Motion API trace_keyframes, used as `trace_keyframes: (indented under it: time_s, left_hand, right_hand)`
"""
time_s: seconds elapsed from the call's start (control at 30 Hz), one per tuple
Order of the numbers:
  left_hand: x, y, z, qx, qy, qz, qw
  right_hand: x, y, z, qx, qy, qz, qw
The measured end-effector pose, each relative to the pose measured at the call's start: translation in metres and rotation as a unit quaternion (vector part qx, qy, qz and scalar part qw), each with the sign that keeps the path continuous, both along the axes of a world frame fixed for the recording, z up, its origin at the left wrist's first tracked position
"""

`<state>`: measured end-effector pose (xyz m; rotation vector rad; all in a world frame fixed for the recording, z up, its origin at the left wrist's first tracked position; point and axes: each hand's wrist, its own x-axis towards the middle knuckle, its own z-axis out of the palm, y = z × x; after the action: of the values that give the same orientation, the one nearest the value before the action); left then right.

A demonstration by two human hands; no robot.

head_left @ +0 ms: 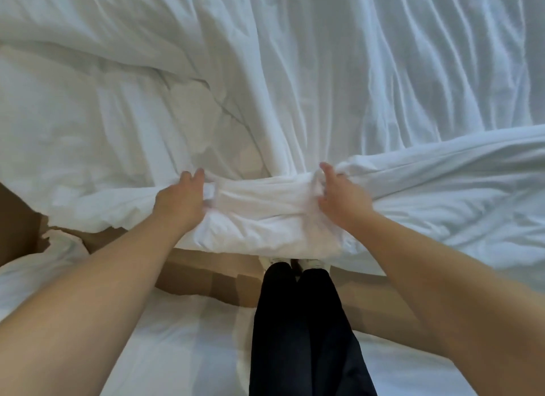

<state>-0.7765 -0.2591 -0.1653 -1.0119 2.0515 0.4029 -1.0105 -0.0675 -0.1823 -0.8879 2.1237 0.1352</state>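
Head view, nearest first: dark trousers (298, 322) stand on the brown floor (182, 277). Left hand (180, 202) and right hand (343, 199) each clutch a bunched fistful of the white duvet (265, 215) at its near edge; it spreads crumpled far ahead. Uneven pulling would likely skew it, or slack folds could slip free.

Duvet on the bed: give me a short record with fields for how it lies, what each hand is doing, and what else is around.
duvet: white, wrinkled, spread over the bed, near edge bunched up
left hand: grips the bunched edge, fingers curled into the fabric
right hand: grips the same edge further right, fingers curled into the fabric
person: stands at the bedside in dark trousers and white shoes
floor: brown, visible below the duvet edge
other: more white bedding lies nearer the person
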Motion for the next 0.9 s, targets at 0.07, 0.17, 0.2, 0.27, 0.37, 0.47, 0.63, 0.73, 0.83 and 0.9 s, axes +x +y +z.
trace_keyframes:
  time_s: [0.07,0.17,0.2,0.27,0.37,0.47,0.63,0.73,0.83,0.9]
  left_hand:
    - [-0.008,-0.002,-0.004,-0.006,-0.097,-0.045,0.994]
    - [-0.023,-0.008,0.009,-0.027,-0.084,-0.012,0.996]
    - [-0.032,-0.016,0.02,-0.049,-0.034,0.017,0.998]
    - [-0.062,-0.042,0.054,-0.095,0.081,0.066,0.99]
    - [-0.138,-0.101,0.113,-0.171,0.211,0.068,0.96]
    - [-0.233,-0.148,0.16,-0.171,0.312,0.049,0.933]
    - [-0.261,-0.123,0.138,-0.074,0.237,-0.042,0.968]
    - [-0.166,-0.096,0.093,-0.089,0.179,-0.117,0.973]
    - [-0.072,-0.114,0.063,-0.101,0.1,-0.176,0.974]
    - [-0.034,-0.146,0.054,-0.111,0.058,-0.193,0.973]
  right_hand:
    - [-0.002,-0.005,-0.002,0.069,0.034,0.078,0.994]
    - [-0.004,-0.007,0.011,0.032,0.027,0.025,0.999]
    - [-0.012,-0.011,0.021,-0.01,0.032,-0.023,0.999]
    - [-0.041,-0.03,0.052,-0.085,0.053,-0.117,0.988]
    - [-0.111,-0.076,0.112,-0.182,0.081,-0.215,0.956]
    - [-0.187,-0.117,0.16,-0.258,0.103,-0.303,0.912]
    - [-0.188,-0.129,0.158,-0.185,0.072,-0.206,0.958]
    - [-0.113,-0.117,0.135,-0.116,-0.001,-0.085,0.99]
    - [-0.035,-0.118,0.103,-0.06,-0.024,0.025,0.998]
    - [0.007,-0.137,0.082,-0.044,0.004,0.084,0.995]
